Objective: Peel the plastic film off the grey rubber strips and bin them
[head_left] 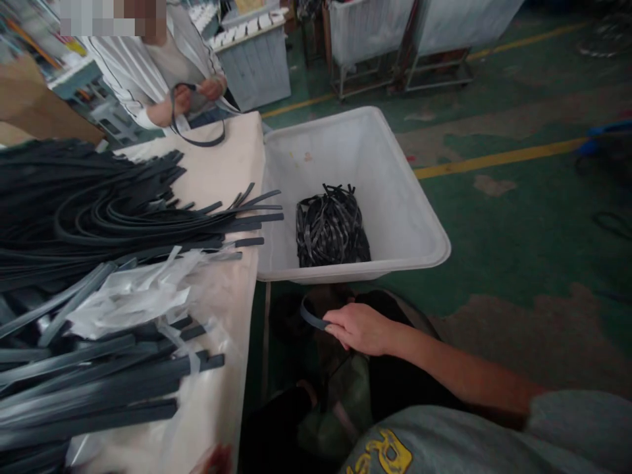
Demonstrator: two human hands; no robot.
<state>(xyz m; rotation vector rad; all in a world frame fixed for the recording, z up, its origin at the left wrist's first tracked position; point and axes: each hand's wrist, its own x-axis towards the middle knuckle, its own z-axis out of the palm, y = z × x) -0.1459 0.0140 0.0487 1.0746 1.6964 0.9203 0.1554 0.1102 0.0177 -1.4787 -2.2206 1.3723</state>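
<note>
My right hand (363,327) is closed in a pinch on a dark rubber-like strip (312,316), whose curved part sticks out to the left of my fingers. It is held below the near rim of a white plastic tub (409,237). Inside the tub lies a tangled heap of dark strips (333,227). At the bottom edge, by the table, a blurred reddish patch seems to be my left hand (217,459); its fingers cannot be made out. Long dark strips (123,217) are piled on the pale-topped table (222,155), some ends jutting past its edge.
Crumpled clear plastic wrap (133,296) lies among the strips. Across the table a person (172,72) holds a looped dark strip (205,141) in both hands. White bins on wheeled frames (370,33) stand at the back. A cardboard box (39,99) is at far left.
</note>
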